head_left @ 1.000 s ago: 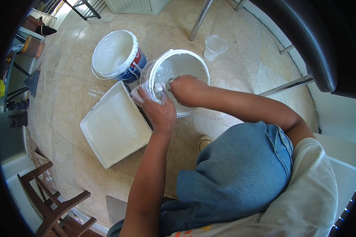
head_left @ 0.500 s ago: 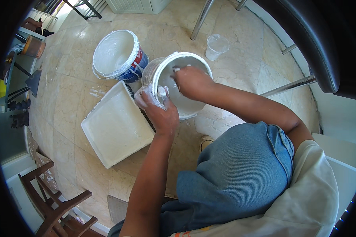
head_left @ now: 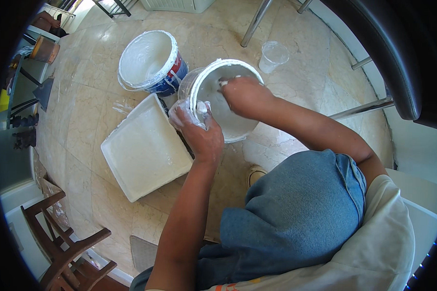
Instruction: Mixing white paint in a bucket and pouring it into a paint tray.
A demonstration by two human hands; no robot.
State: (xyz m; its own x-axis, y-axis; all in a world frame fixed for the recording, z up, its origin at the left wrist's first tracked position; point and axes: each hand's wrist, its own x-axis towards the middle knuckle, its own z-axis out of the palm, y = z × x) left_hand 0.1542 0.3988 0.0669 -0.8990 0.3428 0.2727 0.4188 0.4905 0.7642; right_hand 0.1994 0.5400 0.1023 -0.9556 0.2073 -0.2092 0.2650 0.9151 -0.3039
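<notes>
A tilted white bucket with thick paint on its rim is between my hands. My left hand, smeared with white, grips its left rim with curled fingers. Inside, my right hand is closed around something small and pale that I cannot make out, partly hidden by the fingers. Left of this bucket, a blue-and-white paint bucket with a coated inside stands upright. A white paint-coated tray lies beside my left forearm. A clear plastic cup stands behind the tilted bucket, to its right.
A black padded chair on chrome legs fills the upper right. A wooden chair is at lower left. A shelf with a terracotta pot runs along the left. Part of another person shows at top left, on the marble floor.
My right hand has moved up and to the right inside the bucket. My left hand stays on the rim. The surroundings have shifted slightly in the view.
</notes>
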